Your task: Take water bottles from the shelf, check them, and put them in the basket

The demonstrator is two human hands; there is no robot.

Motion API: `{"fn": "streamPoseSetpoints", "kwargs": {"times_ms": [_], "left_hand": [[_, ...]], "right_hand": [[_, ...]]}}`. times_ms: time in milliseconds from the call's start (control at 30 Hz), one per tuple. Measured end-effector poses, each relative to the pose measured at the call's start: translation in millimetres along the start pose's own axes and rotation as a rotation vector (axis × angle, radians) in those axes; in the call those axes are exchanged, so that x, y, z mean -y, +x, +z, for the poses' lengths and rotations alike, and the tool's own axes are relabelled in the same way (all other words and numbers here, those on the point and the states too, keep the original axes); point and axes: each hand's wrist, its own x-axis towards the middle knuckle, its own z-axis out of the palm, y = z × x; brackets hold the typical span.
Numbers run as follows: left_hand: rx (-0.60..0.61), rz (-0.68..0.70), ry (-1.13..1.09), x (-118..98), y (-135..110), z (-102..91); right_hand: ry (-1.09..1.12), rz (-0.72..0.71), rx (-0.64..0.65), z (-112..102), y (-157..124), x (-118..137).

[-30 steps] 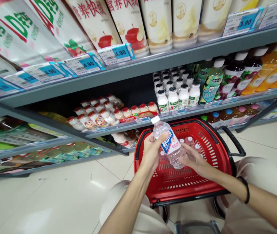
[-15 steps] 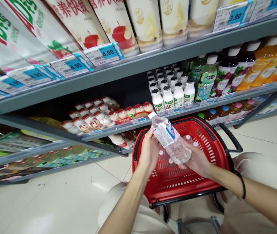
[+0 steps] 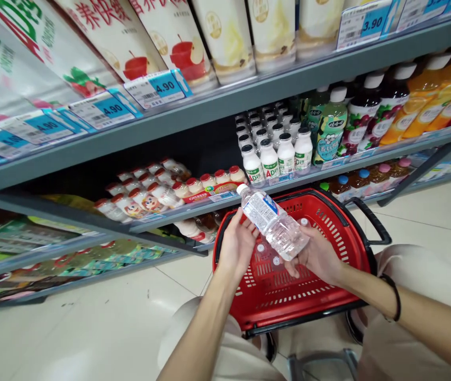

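Note:
A clear plastic bottle (image 3: 273,223) with a white cap and a white-and-blue label lies tilted between both my hands, cap toward the upper left. My left hand (image 3: 236,244) grips it near the neck, fingers curled round it. Under the bottle's base, my right hand (image 3: 317,257) cups it from below; a dark band circles that wrist. Both hands hover over a red shopping basket (image 3: 344,248) with black handles. Several small capped bottles (image 3: 304,222) lie in the basket.
Grey shelves (image 3: 225,106) stand in front, with price tags (image 3: 156,87) on the edges. White AD bottles (image 3: 277,153), red-capped small bottles (image 3: 158,185) and juice bottles (image 3: 368,116) fill the middle shelf. Pale tiled floor (image 3: 90,328) lies to the left. My knees are below.
Both hands have turned the bottle, tipping it flatter with the label's printed back side now facing up. The view has shifted slightly to the right and down along the shelves.

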Motion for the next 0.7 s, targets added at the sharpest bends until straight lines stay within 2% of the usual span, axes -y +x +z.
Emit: {"fn": "streamPoseSetpoints", "kwargs": {"times_ms": [100, 200, 433, 567, 700], "left_hand": [[0.01, 0.004, -0.077, -7, 0, 2.9], [0.026, 0.016, -0.064, -12, -3, 4.4], [0.016, 0.063, 0.065, -16, -3, 0.2], [0.04, 0.087, 0.132, -22, 1, -6.3], [0.116, 0.015, 0.387, -33, -1, -25.3]], "right_hand": [[-0.226, -0.13, -0.108, 1, 0, 1], [-0.422, -0.257, -0.213, 0, -3, -1], [-0.705, -0.404, -0.266, -5, -10, -6], [-0.815, -0.39, -0.27, -7, -7, 3], [-1.133, -0.265, -0.226, -11, -6, 12]]}}
